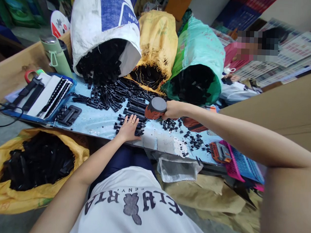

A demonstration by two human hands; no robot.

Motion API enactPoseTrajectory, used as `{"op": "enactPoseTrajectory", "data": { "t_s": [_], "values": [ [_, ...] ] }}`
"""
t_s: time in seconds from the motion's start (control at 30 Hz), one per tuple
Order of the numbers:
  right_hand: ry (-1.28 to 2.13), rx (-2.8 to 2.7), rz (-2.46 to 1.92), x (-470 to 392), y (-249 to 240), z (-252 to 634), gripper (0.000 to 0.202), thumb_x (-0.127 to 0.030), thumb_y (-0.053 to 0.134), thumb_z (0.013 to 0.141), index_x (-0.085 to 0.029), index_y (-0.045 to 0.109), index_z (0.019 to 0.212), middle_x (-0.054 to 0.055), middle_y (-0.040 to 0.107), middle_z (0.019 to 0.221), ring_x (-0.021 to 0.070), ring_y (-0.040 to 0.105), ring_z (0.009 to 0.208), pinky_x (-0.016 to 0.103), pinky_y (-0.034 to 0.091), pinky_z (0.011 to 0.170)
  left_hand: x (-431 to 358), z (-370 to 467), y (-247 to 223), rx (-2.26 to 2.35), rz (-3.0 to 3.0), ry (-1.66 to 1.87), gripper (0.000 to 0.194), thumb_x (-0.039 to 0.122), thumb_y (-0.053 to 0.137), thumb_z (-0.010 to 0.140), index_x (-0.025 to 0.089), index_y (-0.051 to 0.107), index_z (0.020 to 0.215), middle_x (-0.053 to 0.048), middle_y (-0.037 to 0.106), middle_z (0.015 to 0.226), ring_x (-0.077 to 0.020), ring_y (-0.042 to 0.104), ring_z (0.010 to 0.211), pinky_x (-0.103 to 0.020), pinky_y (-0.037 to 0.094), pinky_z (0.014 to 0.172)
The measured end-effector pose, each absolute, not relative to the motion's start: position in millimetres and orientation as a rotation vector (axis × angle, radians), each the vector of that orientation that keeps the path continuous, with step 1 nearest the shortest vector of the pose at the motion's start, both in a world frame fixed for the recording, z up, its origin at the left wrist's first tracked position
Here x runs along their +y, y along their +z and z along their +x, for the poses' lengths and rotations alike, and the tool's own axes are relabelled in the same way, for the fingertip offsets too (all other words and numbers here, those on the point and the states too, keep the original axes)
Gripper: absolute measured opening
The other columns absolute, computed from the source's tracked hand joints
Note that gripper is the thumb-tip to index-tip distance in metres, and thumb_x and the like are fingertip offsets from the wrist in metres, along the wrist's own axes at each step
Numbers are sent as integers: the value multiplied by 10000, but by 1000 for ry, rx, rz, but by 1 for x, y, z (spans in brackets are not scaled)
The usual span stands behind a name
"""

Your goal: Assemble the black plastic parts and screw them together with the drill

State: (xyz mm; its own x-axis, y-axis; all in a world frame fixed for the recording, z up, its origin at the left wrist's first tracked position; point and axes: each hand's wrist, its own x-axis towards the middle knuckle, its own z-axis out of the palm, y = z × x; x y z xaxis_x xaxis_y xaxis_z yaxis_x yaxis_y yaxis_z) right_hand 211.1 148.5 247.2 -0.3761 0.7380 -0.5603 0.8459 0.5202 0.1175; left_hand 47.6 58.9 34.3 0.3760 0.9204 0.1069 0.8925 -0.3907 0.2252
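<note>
My left hand (129, 128) lies with its fingers spread over a row of long black plastic parts (134, 110) near the table's front edge. In my right hand (173, 109) is a red and black cordless drill (155, 109), held just right of that row; its front end and bit are hidden. Small black pieces (170, 124) are scattered on the blue tabletop (95, 122) below my right forearm. Behind the row spreads a loose heap of black plastic parts (111, 94).
Three sacks lie tipped along the back: a white sack (85, 10), a yellow sack (159, 34) and a green sack (207, 46). At left are a blue tray (51, 117) and a green bottle (57, 55). A battery pack (220, 152) sits at right. Another person (232, 54) sits beyond.
</note>
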Motion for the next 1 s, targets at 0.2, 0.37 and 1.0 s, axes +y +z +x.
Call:
{"op": "enactPoseTrajectory", "data": {
  "t_s": [0.2,0.37,1.0],
  "values": [
    [-345,2114,1259,133,240,199,154,-267,665,598,-178,662,724,36,602,611,192,592,608,259,406,529,57,48,37,1651,2480,349,1055,705,541,629,73,237,1418,-191,231,1486,-353,74,1393,-501,23,1119],
    [-197,2185,1206,118,241,203,206,-284,639,608,-185,677,786,50,644,699,204,611,681,251,397,536,56,47,36,1649,2494,362,1061,683,561,635,51,226,1419,-198,218,1488,-352,75,1392,-495,10,1122],
    [-839,2316,1863,51,211,340,323,-267,658,683,-265,628,1005,29,692,972,201,617,834,270,493,677,60,50,31,1692,2620,261,1017,735,465,689,64,249,1422,-204,194,1493,-343,84,1398,-521,96,1109]
  ]
}}
